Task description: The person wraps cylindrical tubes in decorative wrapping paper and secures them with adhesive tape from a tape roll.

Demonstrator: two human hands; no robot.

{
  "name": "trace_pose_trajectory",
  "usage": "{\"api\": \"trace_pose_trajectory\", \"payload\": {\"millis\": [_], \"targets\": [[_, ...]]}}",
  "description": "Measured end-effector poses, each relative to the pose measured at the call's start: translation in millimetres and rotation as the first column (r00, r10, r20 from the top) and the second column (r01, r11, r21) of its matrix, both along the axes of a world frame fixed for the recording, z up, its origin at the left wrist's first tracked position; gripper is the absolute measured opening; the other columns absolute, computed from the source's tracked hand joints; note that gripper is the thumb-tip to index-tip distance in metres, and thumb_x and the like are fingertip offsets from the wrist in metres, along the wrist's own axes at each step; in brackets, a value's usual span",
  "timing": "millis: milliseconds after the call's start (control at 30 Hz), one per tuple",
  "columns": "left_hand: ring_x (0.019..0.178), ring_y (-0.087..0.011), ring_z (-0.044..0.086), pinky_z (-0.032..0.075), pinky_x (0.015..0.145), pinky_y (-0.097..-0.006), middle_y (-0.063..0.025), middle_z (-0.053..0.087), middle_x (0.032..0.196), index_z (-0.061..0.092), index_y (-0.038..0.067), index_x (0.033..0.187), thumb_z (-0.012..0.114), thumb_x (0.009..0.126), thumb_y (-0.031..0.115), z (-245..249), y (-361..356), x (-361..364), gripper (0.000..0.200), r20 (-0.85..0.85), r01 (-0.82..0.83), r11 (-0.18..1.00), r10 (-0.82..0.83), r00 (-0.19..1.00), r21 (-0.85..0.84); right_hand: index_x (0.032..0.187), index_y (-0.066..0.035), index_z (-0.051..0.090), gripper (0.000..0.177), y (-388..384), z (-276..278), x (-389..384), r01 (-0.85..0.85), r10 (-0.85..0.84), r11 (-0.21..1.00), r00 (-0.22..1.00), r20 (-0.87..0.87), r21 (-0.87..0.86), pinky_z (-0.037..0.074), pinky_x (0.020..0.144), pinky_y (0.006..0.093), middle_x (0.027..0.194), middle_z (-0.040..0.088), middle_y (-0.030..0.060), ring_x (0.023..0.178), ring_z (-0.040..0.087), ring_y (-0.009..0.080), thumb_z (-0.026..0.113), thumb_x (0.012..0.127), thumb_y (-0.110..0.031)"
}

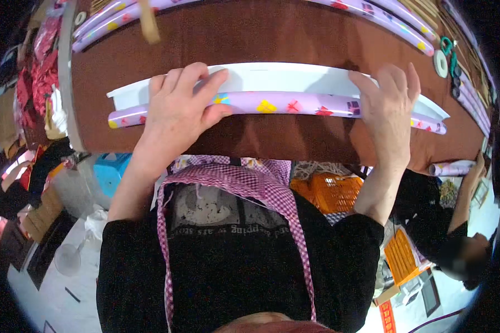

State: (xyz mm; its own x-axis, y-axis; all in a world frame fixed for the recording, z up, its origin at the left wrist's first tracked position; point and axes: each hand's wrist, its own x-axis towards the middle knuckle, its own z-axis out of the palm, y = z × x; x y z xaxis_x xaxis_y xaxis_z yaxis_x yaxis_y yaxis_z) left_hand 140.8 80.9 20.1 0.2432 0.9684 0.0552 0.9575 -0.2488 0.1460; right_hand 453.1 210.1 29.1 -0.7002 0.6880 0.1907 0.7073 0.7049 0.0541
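Note:
A purple patterned paper roll (294, 104) lies across the brown table, with a white sheet edge (283, 77) running along its far side. My left hand (179, 105) rests over the left part of the roll, fingers apart, with its fingertips on the white sheet and its thumb on the roll. Over the right part lies my right hand (388, 105), its fingers apart, touching the white edge and covering a stretch of the roll. Both ends of the roll show beyond my hands.
More purple rolls (391, 25) lie along the far side of the brown table (233, 41). A tape roll (440, 64) and green-handled scissors (447, 47) are at the far right. Another person's arm (468, 191) reaches a roll at the right edge.

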Motion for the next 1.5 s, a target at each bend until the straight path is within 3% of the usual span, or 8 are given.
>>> {"api": "trace_pose_trajectory", "payload": {"millis": [333, 700, 933, 1200, 1400, 1467, 1500], "targets": [[0.093, -0.0244, 0.053, 0.037, 0.081, -0.0395, -0.0059, 0.055, 0.101, 0.065, 0.015, 0.124, 0.072, 0.081, 0.039, 8, 12, 5, 0.049, 0.013, 0.034, 0.998, -0.033, 0.999, -0.062, 0.098, -0.016, 0.072, 0.025, -4, -2, -3, 0.024, -0.024, 1.0, 0.998, -0.049, -0.015, 0.033, 0.11, 0.0525, 0.088, 0.057, 0.0064, 0.104, 0.057, 0.026, 0.062, 0.077, -0.008], [0.088, -0.0235, 0.05, 0.037, 0.077, -0.0374, -0.0048, 0.051, 0.092, 0.067, 0.019, 0.121, 0.066, 0.083, 0.049, 4, 32, 20, 0.048, -0.023, 0.184, 0.983, -0.184, 0.983, -0.004, 0.102, -0.013, 0.071, 0.024, -3, -4, 2, 0.033, -0.033, 0.999, 0.999, -0.033, -0.019, 0.032, 0.112, 0.0514, 0.092, 0.058, 0.0078, 0.105, 0.056, 0.0281, 0.063, 0.081, -0.005], [0.085, -0.0241, 0.052, 0.038, 0.074, -0.0371, -0.0052, 0.052, 0.089, 0.069, 0.019, 0.116, 0.064, 0.083, 0.053, -2, 56, 47, 0.048, 0.004, 0.274, 0.957, -0.276, 0.961, 0.097, 0.102, -0.012, 0.071, 0.027, -6, -3, 3, 0.008, -0.013, 0.999, 0.993, -0.117, -0.038, 0.033, 0.112, 0.0517, 0.091, 0.057, 0.0089, 0.106, 0.055, 0.03, 0.062, 0.079, -0.002], [0.086, -0.0238, 0.056, 0.04, 0.076, -0.0374, -0.0058, 0.057, 0.088, 0.071, 0.017, 0.108, 0.064, 0.083, 0.057, -11, 82, 96, 0.049, 0.056, 0.354, 0.92, -0.367, 0.929, 0.168, 0.095, -0.014, 0.074, 0.021, -2, -12, 5, 0.0, 0.003, 1.0, 0.99, -0.14, 0.021, 0.034, 0.11, 0.0524, 0.085, 0.058, 0.0059, 0.101, 0.057, 0.0255, 0.062, 0.08, -0.007], [0.091, -0.0254, 0.059, 0.041, 0.079, -0.0375, -0.0096, 0.061, 0.091, 0.07, 0.008, 0.101, 0.065, 0.081, 0.059, -13, 78, 109, 0.055, 0.06, 0.327, 0.921, -0.346, 0.936, 0.21, 0.096, -0.016, 0.075, 0.021, 0, -14, 5, -0.016, 0.022, 0.998, 0.993, -0.119, 0.055, 0.035, 0.109, 0.0538, 0.084, 0.059, 0.006, 0.099, 0.058, 0.0264, 0.061, 0.081, -0.009], [0.091, -0.026, 0.059, 0.041, 0.079, -0.0381, -0.0095, 0.061, 0.092, 0.067, 0.005, 0.102, 0.069, 0.079, 0.057, -7, 66, 107, 0.056, 0.065, 0.286, 0.944, -0.3, 0.952, 0.166, 0.088, -0.012, 0.075, 0.019, -1, -15, 2, -0.032, 0.046, 0.996, 0.984, -0.174, 0.082, 0.036, 0.108, 0.054, 0.083, 0.062, 0.0093, 0.097, 0.059, 0.0284, 0.059, 0.079, -0.01], [0.092, -0.0265, 0.059, 0.041, 0.08, -0.0392, -0.0092, 0.06, 0.094, 0.064, 0.003, 0.102, 0.073, 0.079, 0.047, -6, 57, 100, 0.05, 0.093, 0.265, 0.95, -0.283, 0.955, 0.166, 0.088, -0.012, 0.076, 0.019, -1, -14, 2, -0.024, 0.037, 0.996, 0.987, -0.157, 0.084, 0.036, 0.108, 0.0542, 0.082, 0.062, 0.0094, 0.096, 0.06, 0.0286, 0.059, 0.078, -0.009]]}}
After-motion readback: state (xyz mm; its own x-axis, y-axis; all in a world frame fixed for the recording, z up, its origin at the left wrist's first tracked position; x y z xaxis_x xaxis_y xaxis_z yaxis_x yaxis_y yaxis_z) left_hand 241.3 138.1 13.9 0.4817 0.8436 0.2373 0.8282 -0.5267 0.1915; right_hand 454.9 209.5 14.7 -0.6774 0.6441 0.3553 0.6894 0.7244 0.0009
